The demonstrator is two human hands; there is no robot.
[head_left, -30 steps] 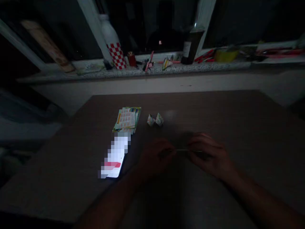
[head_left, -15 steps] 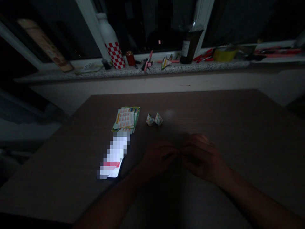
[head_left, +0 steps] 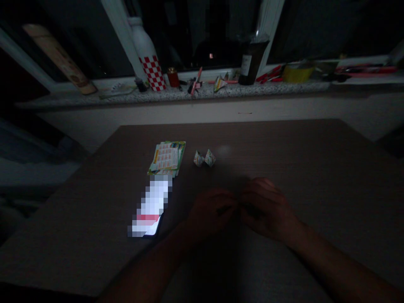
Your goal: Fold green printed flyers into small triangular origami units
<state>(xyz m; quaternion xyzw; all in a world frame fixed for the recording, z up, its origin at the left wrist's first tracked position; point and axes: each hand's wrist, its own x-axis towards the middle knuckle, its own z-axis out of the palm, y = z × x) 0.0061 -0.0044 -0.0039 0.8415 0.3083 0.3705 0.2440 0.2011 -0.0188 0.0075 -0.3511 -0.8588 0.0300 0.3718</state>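
Note:
My left hand and my right hand meet fingertip to fingertip over the dark wooden table. Both have curled, pinched fingers; deep shadow hides whatever may be between them. Just beyond the left hand sit two small folded paper pieces, pointed and printed in white and green. To their left lies a stack of printed cards. A lit phone, its screen pixelated, rests left of my left hand, with its far end by the cards.
A granite windowsill runs behind the table. On it stand a white bottle with red checks, a small red jar, a dark container, a leaning tan tube, a yellow roll-like item and pens.
My fingers have shifted very slightly where the hands meet, and the gap inside the left hand's grip looks smaller. The cards, folded papers and phone stay in place.

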